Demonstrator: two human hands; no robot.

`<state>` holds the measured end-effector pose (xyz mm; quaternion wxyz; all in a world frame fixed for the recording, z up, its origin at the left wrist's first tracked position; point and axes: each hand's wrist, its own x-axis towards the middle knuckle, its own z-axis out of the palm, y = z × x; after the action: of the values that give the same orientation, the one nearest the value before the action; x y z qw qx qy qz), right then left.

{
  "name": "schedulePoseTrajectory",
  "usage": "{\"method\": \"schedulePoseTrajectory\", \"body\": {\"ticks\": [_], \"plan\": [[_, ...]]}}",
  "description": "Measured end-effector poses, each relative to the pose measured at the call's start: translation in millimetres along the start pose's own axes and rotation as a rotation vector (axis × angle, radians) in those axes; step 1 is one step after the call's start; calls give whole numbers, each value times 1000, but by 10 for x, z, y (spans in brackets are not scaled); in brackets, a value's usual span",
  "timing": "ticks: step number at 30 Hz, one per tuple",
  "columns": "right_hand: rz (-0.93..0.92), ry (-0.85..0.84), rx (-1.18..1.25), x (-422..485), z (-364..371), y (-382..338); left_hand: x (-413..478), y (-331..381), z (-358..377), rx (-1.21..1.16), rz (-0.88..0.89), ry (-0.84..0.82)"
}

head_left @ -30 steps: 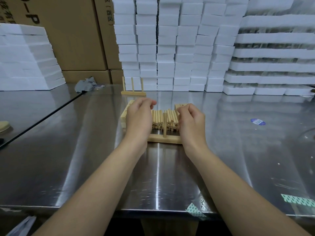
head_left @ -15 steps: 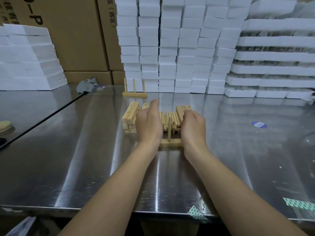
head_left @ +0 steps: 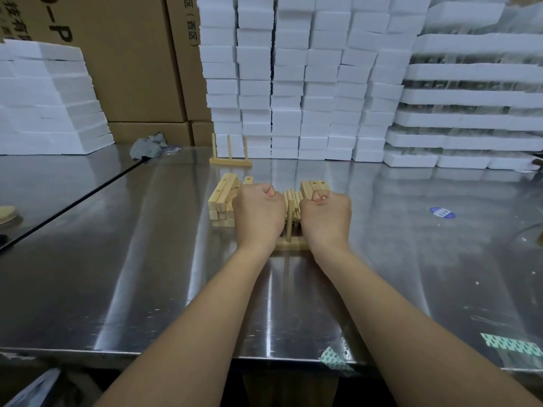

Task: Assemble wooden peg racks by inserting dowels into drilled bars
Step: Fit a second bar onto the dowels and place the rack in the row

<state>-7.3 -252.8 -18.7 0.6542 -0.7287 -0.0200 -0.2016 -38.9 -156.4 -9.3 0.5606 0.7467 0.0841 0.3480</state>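
A person's left hand and right hand are clenched into fists over either end of a drilled wooden bar on a steel table. Each appears to be wrapped round a dowel hidden by the fingers. One upright dowel stands in the bar between them. Behind lie loose dowels, flanked by stacked drilled bars. A finished rack stands before white foam blocks.
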Motion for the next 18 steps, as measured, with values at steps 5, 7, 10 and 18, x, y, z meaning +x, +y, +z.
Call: {"method": "schedulePoseTrajectory", "body": {"ticks": [5,7,10,18], "plan": [[-5,-23,8,-9,-9,11,3,2,-13,7,-16,-16],[18,-27,24,-14,-23,-2,-5,-1,-15,-30,-5,-22],[6,-43,21,0,-22,9,16,-29,-16,-28,14,-21],[-17,-173,30,-13,-158,1,22,-25,-202,-60,24,-202]]}}
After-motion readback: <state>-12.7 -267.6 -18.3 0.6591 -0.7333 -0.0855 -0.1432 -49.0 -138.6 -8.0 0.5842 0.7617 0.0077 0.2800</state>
